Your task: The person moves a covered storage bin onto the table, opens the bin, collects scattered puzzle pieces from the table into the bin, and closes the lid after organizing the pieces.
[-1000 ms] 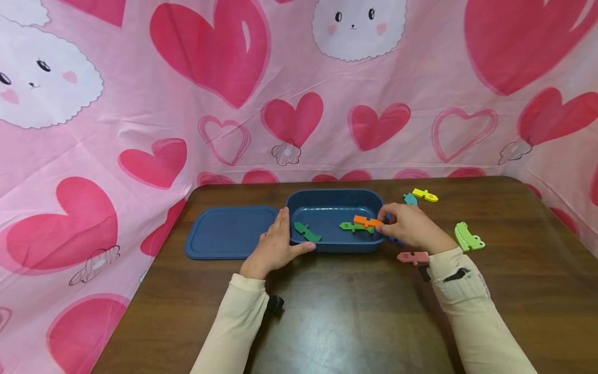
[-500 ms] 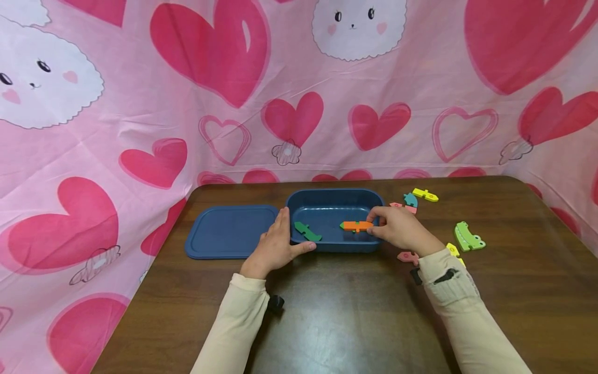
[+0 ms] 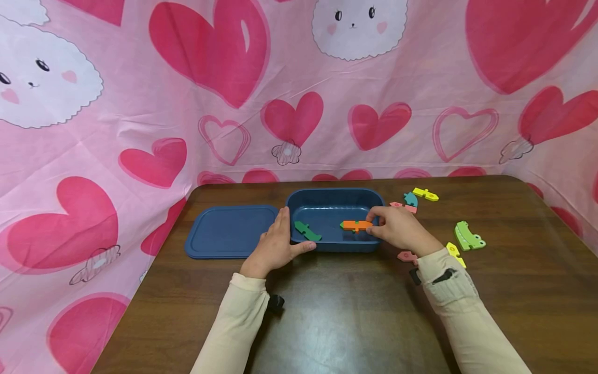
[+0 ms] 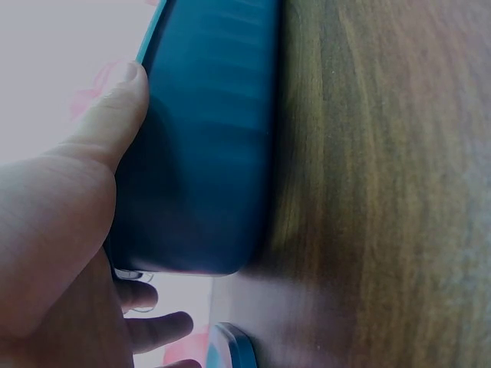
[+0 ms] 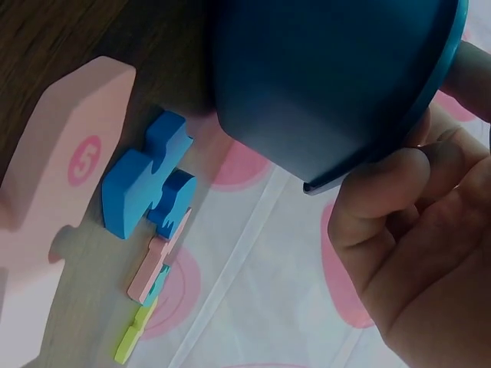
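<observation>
My right hand (image 3: 404, 228) reaches over the right end of a dark blue box (image 3: 336, 247) and pinches the right end of an orange puzzle piece (image 3: 355, 225). That piece lies over a light green piece, which shows only at its tip and edges. Straight fingers of my left hand (image 3: 275, 246) rest along the box's left end, with the thumb (image 4: 115, 111) against the near wall in the left wrist view. Inside the box, to the left, lies a dark green puzzle piece (image 3: 307, 231). From the right wrist view the orange piece is hidden behind the box wall.
A blue lid (image 3: 229, 232) lies left of the box. On the right are a crocodile-head piece (image 3: 469, 237), two yellow pieces (image 3: 455, 254), a teal piece (image 3: 410, 199) and pink pieces (image 3: 408, 256). Blue pieces (image 5: 149, 180) sit beside the box's right end.
The right hand has moved left and lowered the orange piece until it covers most of the light green one. During the last half second nothing much differs. The left hand has stayed put.
</observation>
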Motion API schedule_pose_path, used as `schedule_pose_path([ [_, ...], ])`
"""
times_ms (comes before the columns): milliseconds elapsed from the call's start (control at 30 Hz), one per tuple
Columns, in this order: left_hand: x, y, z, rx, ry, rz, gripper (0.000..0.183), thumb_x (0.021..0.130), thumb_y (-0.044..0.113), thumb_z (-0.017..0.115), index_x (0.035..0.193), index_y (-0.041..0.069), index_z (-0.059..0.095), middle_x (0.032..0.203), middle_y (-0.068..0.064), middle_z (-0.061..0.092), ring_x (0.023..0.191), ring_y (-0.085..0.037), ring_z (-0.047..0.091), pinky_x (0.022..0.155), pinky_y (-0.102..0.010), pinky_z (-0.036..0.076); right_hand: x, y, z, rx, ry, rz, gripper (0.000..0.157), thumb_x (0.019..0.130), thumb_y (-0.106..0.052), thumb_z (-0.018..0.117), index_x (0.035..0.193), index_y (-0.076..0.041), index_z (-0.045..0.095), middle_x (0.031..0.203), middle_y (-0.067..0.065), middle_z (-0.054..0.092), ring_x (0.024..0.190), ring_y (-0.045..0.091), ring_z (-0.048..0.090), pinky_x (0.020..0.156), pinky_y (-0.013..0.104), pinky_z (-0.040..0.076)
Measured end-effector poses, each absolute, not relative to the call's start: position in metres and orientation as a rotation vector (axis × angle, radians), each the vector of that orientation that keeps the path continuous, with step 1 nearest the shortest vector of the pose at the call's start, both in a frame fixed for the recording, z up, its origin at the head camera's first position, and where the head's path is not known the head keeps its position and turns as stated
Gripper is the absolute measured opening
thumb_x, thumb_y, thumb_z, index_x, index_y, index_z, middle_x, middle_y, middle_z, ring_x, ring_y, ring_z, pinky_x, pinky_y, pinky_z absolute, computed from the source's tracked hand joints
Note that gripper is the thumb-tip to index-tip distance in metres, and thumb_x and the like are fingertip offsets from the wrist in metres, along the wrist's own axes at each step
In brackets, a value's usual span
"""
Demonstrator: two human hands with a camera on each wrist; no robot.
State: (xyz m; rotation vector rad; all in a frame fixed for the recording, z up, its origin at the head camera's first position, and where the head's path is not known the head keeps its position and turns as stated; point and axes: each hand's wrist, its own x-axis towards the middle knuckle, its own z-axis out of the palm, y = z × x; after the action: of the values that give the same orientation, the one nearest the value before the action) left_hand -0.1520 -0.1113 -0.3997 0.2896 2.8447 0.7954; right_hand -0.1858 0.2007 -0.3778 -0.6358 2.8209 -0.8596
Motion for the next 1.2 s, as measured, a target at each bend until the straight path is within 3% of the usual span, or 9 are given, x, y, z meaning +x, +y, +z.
schedule_pose_path([
  [767,-0.1543,-0.1121,-0.401,0.282,2.834,0.785,0.12,0.086,0.069,0.065,0.162,0.005,-0.004,0.168,-0.013,0.002,0.152,-0.033,0.012,0.114,-0.065,0.019,-0.1878,0.1989,-0.3793,-0.665,2.887,-0.792,0.02,0.09,-0.017,0.077,0.106,-0.008,0.07,0.065,0.0,0.051,0.053,0.017,0.047,0.05,0.033,0.039],
  [1067,-0.1547,-0.1116,-0.4012,0.272,2.824,0.792,0.12,0.086,0.069,0.065,0.162,0.006,-0.004,0.168,-0.012,0.002,0.152,-0.032,0.011,0.114,-0.065,0.018,-0.1879,0.1967,-0.3769,-0.553,2.831,-0.802,0.034,0.091,-0.019,0.077,0.119,-0.003,0.068,0.072,0.004,0.056,0.061,0.02,0.051,0.052,0.033,0.043],
  [1200,-0.1545,-0.1115,-0.4007,0.27,2.827,0.792,0.12,0.086,0.069,0.065,0.162,0.005,-0.003,0.168,-0.012,0.002,0.152,-0.033,0.011,0.114,-0.065,0.019,-0.1887,0.1975,-0.377,-0.559,2.825,-0.815,0.032,0.092,-0.018,0.075,0.119,-0.002,0.068,0.073,0.004,0.056,0.06,0.02,0.051,0.053,0.033,0.043],
])
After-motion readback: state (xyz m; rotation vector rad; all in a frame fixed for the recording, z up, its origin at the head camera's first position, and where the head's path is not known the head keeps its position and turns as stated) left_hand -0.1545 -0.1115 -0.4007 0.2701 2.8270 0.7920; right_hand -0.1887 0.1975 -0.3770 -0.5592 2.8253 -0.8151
